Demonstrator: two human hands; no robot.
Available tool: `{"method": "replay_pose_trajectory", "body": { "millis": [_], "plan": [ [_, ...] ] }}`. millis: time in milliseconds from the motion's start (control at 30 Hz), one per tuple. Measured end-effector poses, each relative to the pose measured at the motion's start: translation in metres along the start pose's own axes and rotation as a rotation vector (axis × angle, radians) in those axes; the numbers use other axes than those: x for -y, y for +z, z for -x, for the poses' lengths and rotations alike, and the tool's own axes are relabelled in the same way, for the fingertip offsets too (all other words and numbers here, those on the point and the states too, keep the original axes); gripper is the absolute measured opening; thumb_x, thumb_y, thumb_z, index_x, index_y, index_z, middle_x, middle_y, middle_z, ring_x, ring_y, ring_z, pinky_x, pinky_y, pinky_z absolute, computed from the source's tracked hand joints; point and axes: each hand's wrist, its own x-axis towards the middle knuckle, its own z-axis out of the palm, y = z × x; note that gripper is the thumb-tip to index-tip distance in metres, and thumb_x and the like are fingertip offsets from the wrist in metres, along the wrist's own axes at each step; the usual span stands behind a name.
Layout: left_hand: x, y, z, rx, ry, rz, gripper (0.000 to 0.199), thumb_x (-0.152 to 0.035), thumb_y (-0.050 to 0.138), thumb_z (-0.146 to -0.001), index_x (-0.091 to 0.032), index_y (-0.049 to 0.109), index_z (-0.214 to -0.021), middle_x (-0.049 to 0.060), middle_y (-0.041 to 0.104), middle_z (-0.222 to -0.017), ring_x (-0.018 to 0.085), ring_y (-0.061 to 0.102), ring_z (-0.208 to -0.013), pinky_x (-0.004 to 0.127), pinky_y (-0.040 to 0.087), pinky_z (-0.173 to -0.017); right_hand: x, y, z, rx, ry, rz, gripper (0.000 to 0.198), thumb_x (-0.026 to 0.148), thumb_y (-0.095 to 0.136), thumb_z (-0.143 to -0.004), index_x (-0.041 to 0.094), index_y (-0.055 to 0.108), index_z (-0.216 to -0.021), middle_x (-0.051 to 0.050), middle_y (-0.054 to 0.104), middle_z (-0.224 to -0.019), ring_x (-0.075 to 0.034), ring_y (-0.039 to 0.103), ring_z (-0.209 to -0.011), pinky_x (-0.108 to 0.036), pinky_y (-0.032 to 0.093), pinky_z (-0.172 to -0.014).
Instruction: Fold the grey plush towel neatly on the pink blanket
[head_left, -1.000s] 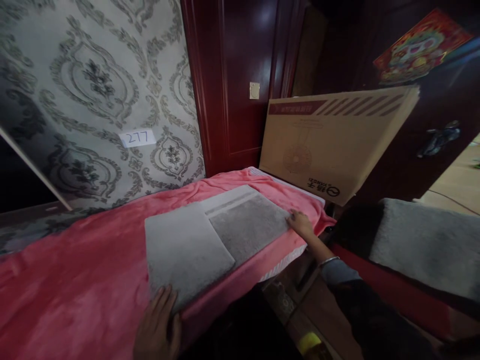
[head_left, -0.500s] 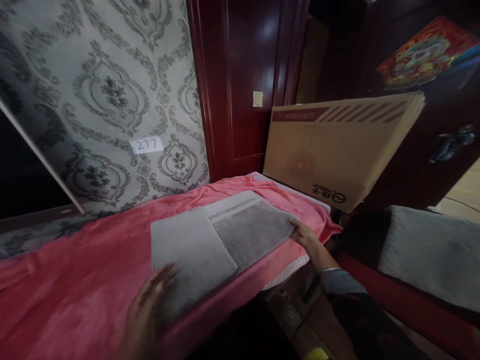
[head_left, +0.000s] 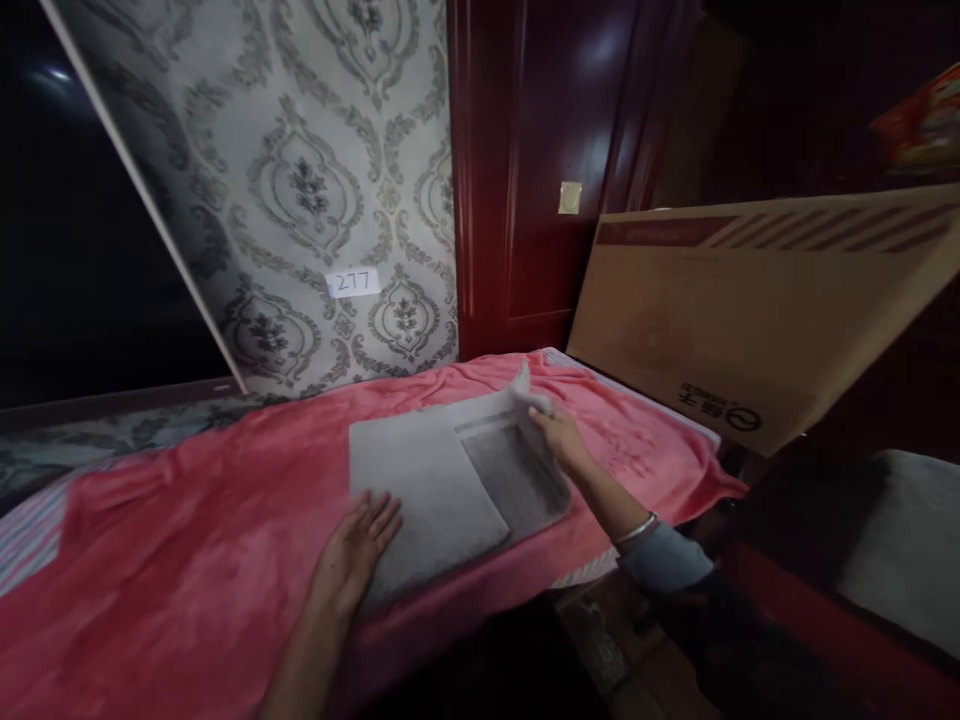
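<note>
A grey plush cloth [head_left: 420,480] with a lighter stripe near its far side lies on a pink blanket [head_left: 247,520]. Its left part is folded over toward the middle and lies flat. My left hand [head_left: 364,545] rests at the left edge of this fold, fingers stretched out. At the other end, my right hand [head_left: 556,438] grips the cloth's right edge. That edge is raised and curls inward over the darker middle, with its far corner sticking up.
A large cardboard box [head_left: 750,320] leans behind the blanket's right end. Another grey plush piece [head_left: 907,560] lies over a dark and red seat at the right. A dark screen [head_left: 97,220] stands at the left, near a wall label [head_left: 354,283] reading 277.
My right hand has lifted the cloth's right edge and brought it up and leftward. My left hand stays at the left fold. The view has swung left.
</note>
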Motion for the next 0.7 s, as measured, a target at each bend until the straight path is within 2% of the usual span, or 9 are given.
{"method": "replay_pose_trajectory", "body": {
  "millis": [100, 167, 233, 300, 400, 467, 567, 700],
  "plan": [
    [-0.001, 0.001, -0.001, -0.013, -0.019, 0.001, 0.016, -0.015, 0.05, -0.086, -0.017, 0.058, -0.1, 0.016, 0.07, -0.112, 0.028, 0.069, -0.11, 0.05, 0.05, -0.107, 0.006, 0.047, 0.038, 0.27, -0.121, 0.125, 0.027, 0.039, 0.063, -0.077, 0.018, 0.075, -0.088, -0.002, 0.075, -0.082, -0.024, 0.067, -0.079, -0.036, 0.054, -0.077],
    [-0.001, -0.001, -0.003, -0.015, -0.028, 0.006, 0.016, -0.015, 0.049, -0.087, -0.017, 0.058, -0.1, 0.015, 0.07, -0.111, 0.028, 0.07, -0.108, 0.049, 0.052, -0.103, 0.001, 0.069, 0.07, 0.472, -0.254, 0.245, 0.028, 0.03, 0.055, -0.084, 0.021, 0.076, -0.101, -0.002, 0.077, -0.097, -0.024, 0.068, -0.091, -0.037, 0.053, -0.085],
    [-0.001, -0.004, -0.005, -0.001, -0.031, 0.008, 0.016, -0.015, 0.048, -0.087, -0.017, 0.057, -0.1, 0.016, 0.07, -0.112, 0.028, 0.071, -0.106, 0.048, 0.054, -0.101, -0.008, 0.081, 0.1, 0.62, -0.351, 0.36, 0.036, 0.02, 0.051, -0.087, 0.024, 0.073, -0.115, -0.004, 0.075, -0.114, -0.023, 0.068, -0.104, -0.037, 0.052, -0.093],
    [0.0, -0.008, -0.007, 0.018, -0.032, 0.008, 0.018, -0.016, 0.048, -0.086, -0.017, 0.057, -0.101, 0.017, 0.069, -0.113, 0.028, 0.071, -0.105, 0.048, 0.054, -0.1, -0.018, 0.086, 0.123, 0.699, -0.426, 0.498, 0.048, 0.011, 0.054, -0.081, 0.023, 0.068, -0.125, -0.007, 0.07, -0.127, -0.024, 0.063, -0.118, -0.039, 0.047, -0.103],
    [0.002, -0.011, -0.012, 0.042, -0.036, -0.004, 0.019, -0.017, 0.05, -0.085, -0.017, 0.057, -0.103, 0.018, 0.069, -0.114, 0.027, 0.071, -0.104, 0.047, 0.053, -0.101, -0.028, 0.083, 0.139, 0.735, -0.498, 0.676, 0.071, 0.003, 0.058, -0.069, 0.019, 0.059, -0.138, -0.011, 0.058, -0.143, -0.027, 0.049, -0.136, -0.045, 0.037, -0.115],
    [0.001, -0.009, -0.017, 0.062, -0.042, -0.025, 0.02, -0.017, 0.053, -0.084, -0.018, 0.056, -0.104, 0.018, 0.068, -0.115, 0.026, 0.071, -0.104, 0.045, 0.052, -0.102, -0.03, 0.078, 0.139, 0.742, -0.503, 0.711, 0.078, 0.001, 0.056, -0.066, 0.019, 0.056, -0.142, -0.012, 0.054, -0.146, -0.028, 0.046, -0.138, -0.048, 0.034, -0.117],
    [-0.002, 0.003, -0.028, 0.086, -0.072, -0.102, 0.018, -0.02, 0.057, -0.084, -0.019, 0.055, -0.102, 0.017, 0.068, -0.114, 0.026, 0.071, -0.099, 0.042, 0.052, -0.098, -0.032, 0.073, 0.133, 0.71, -0.493, 0.638, 0.074, 0.0, 0.05, -0.068, 0.021, 0.059, -0.138, -0.01, 0.06, -0.14, -0.025, 0.051, -0.134, -0.05, 0.037, -0.115],
    [-0.005, 0.032, -0.048, 0.115, -0.051, -0.348, 0.029, -0.023, 0.062, -0.082, -0.021, 0.053, -0.109, 0.012, 0.068, -0.111, 0.021, 0.072, -0.081, 0.038, 0.057, -0.082, -0.035, 0.072, 0.129, 0.629, -0.492, 0.507, 0.066, 0.001, 0.047, -0.074, 0.024, 0.062, -0.134, -0.008, 0.066, -0.133, -0.022, 0.059, -0.125, -0.047, 0.044, -0.111]
  ]
}}
